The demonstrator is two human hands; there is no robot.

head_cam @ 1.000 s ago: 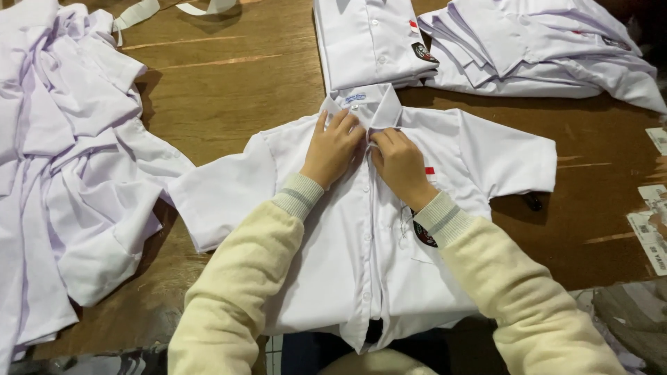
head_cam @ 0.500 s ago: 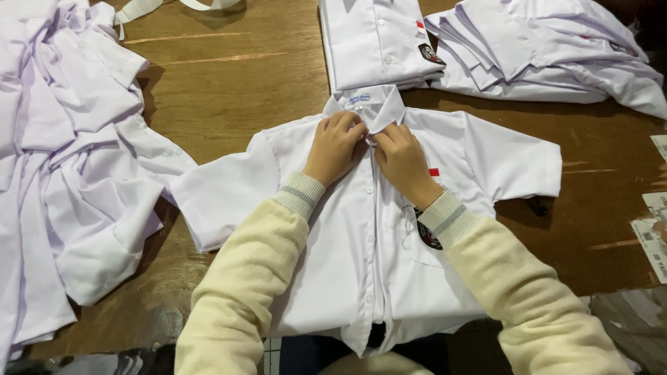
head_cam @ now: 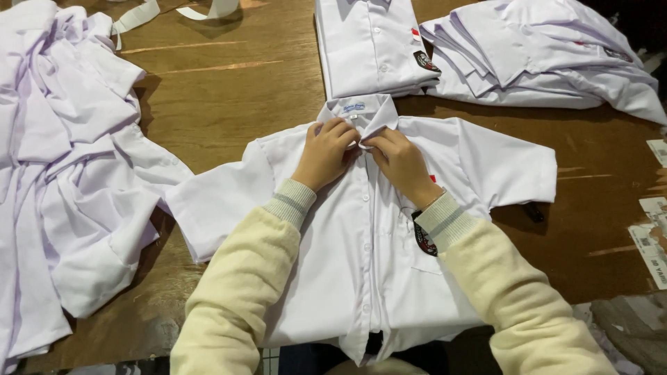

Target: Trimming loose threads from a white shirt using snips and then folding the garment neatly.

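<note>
Both hands, left [head_cam: 325, 153] and right [head_cam: 401, 163], pinch shirt [head_cam: 361, 271] placket at collar (top button); lower buttons look fastened, folding undone.

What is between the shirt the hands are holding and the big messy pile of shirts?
Only bare wooden table between the flat shirt and the pile, in the head view.

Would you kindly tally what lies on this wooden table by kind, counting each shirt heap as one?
Flat white shirt under both hands: 1
Shirt heaps, left, folded top, top right: 3
Collar strips: 2
Paper tags at right edge: 3 in view
Total: 9
</note>
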